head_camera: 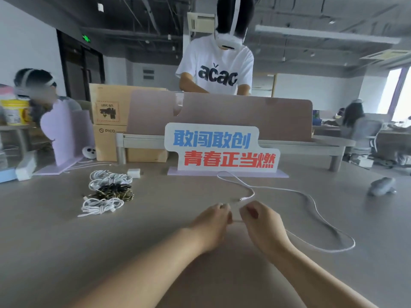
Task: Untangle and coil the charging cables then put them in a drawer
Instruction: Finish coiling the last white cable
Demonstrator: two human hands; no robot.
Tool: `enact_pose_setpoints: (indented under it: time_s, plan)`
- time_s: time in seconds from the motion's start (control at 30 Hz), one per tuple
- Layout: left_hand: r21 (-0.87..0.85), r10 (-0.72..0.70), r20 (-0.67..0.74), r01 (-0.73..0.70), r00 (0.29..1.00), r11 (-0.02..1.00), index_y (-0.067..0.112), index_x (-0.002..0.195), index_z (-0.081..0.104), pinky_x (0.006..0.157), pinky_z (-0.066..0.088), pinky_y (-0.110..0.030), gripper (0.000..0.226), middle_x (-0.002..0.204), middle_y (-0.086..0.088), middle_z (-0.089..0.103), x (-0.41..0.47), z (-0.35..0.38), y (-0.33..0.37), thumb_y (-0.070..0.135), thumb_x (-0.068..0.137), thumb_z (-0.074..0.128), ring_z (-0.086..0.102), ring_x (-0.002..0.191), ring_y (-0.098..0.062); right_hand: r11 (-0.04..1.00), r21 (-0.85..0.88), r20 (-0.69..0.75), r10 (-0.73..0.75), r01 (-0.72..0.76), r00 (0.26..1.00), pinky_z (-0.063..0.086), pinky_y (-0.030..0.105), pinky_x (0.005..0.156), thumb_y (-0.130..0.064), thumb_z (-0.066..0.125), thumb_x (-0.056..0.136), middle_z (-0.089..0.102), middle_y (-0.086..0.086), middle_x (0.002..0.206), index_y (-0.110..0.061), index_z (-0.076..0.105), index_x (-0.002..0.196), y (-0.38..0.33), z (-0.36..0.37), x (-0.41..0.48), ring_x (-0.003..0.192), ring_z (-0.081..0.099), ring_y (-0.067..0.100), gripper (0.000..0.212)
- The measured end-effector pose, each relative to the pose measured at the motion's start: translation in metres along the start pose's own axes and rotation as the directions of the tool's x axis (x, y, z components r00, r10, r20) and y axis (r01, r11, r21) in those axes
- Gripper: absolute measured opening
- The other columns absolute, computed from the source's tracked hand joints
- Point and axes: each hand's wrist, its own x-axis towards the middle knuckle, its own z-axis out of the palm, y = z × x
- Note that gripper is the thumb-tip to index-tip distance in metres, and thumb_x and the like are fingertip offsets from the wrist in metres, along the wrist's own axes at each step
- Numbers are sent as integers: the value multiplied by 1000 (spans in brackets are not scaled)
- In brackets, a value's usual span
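Desk (89, 252): grey-brown top, matt and smooth, laminate in look.
Loose white cable (311, 198): smooth plastic sheath, slight sheen.
Coiled white cables (101, 206): same smooth plastic look.
Black-and-gold cable (120, 195): speckled, apparently a braided cloth sleeve; too blurred to confirm.
Charger block (133, 172): white plastic, smooth.
Cardboard boxes (111, 103): brown paperboard, matt.
Sign (222, 150): flat printed board, smooth, low sheen.
Partition (244, 116): mauve panel, matt, possibly cloth-faced.
Rail post (121, 154): grey metal, dull finish.
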Motion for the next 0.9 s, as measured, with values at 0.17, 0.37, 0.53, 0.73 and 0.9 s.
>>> enact_pose_setpoints:
  time_s: [0.17,0.37,0.53,0.73,0.9]
  plan:
    - [-664,-524,-103,334,845,669,16,78,49,59,32,-28,15,72,0,51,6,-18,-52,19,91,42,45,63,-17,977,-131,141,-148,166,979,40,30,63,-30,52,90,53,-8,66,-24,53,70,-7,37,15,70,51,21,20]
    - [-953,-557,164,276,814,123,17,94,58,40,19,-17,10,45,10,27,-13,-43,-88,27,91,60,22,38,-5,968,-108,182,-203,225,962,43,31,59,-38,50,93,54,-1,64,-18,60,75,-40,84,43,68,52,25,28]
    - [-963,-523,122,228,843,143,28,110,68,40,23,-17,25,48,10,22,-15,-42,-96,39,95,52,23,39,-6,937,-88,231,-312,339,922,39,31,54,-31,45,94,51,-3,63,-22,49,65,-61,108,50,63,49,23,31]
    - [-981,-635,-99,31,766,190,21,69,71,55,37,-24,42,57,5,41,-11,-54,-103,38,98,45,39,48,-10,879,-33,225,-458,476,860,35,33,51,-27,46,95,49,-3,61,-20,51,70,-73,108,37,57,45,21,26]
    - [-935,-720,42,-227,692,-272,13,69,46,60,56,-31,40,52,-2,59,-14,-73,-111,30,104,35,63,47,-18,917,-143,307,-316,372,898,32,29,49,-49,51,89,46,-2,54,-20,40,55,-75,100,35,54,43,20,46]
